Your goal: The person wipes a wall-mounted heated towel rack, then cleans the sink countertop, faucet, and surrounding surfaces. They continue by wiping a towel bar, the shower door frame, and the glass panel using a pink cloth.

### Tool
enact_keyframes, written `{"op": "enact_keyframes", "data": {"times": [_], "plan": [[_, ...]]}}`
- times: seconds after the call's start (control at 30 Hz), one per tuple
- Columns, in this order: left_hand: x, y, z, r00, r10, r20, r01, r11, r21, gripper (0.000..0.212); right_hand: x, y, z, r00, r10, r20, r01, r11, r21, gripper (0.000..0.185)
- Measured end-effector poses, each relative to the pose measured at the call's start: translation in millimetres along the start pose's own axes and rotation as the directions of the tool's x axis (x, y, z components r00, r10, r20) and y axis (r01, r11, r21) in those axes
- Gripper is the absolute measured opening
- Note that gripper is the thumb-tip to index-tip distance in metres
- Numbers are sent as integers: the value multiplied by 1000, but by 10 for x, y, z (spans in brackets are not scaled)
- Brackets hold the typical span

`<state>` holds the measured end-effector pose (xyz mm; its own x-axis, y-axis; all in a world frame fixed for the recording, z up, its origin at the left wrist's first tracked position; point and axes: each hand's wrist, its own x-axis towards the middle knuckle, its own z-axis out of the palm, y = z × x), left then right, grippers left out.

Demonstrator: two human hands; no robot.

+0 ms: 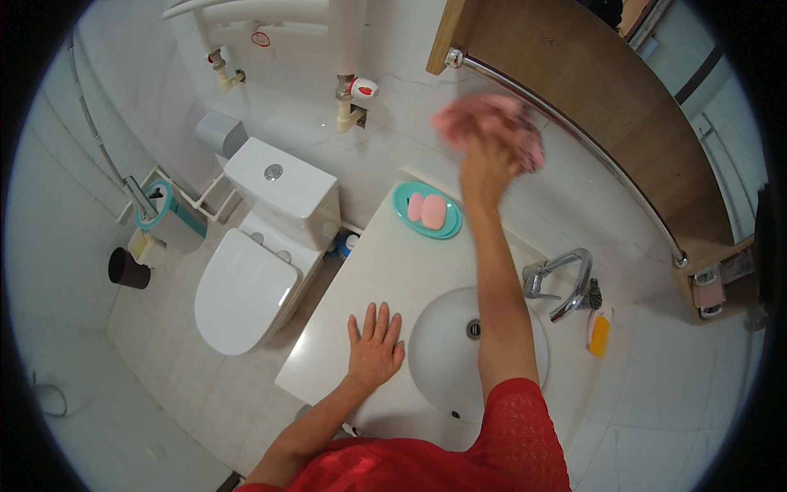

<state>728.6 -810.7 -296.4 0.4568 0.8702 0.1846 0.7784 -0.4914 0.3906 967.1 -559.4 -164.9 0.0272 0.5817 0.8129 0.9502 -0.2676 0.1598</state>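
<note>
My right hand [492, 163] is stretched out over the far side of the sink counter, shut on a pink cloth [470, 117] that lies against or close to the tiled wall under the wooden cabinet; both are blurred. Flat on the pale countertop [344, 283], left of the white washbasin [439, 357], rests my left hand [375, 353] with its fingers spread and nothing in it. Between the hands, near the wall, a turquoise soap dish [452, 230] bears two pink soap bars [434, 212].
A chrome faucet [572, 270] stands behind the basin, with a yellow sponge [599, 335] to its right. The wooden cabinet [590, 80] and its metal rail [590, 141] overhang the upper right. At left are a white toilet [246, 295], a turquoise-rimmed bin [178, 227] and a valve [363, 88] on pipes.
</note>
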Motion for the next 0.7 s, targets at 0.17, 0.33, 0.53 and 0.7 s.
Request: {"op": "enact_keyframes", "data": {"times": [0.17,0.33,0.53,0.7], "plan": [[12,11,-12,1000,1,10,-1,1000,-1,52,-258,814,-105,935,351,-47,-352,935,-34,50],[14,23,-24,1000,0,11,-1,1000,8,53,-207,948,-67,626,693,-358,-564,719,406,54],[8,32,-27,999,12,38,-13,1000,27,55,246,41,194,715,637,-287,-615,769,174,49],[11,16,-12,1000,8,12,-8,1000,12,55,368,-690,308,903,423,-74,-395,886,240,52]]}}
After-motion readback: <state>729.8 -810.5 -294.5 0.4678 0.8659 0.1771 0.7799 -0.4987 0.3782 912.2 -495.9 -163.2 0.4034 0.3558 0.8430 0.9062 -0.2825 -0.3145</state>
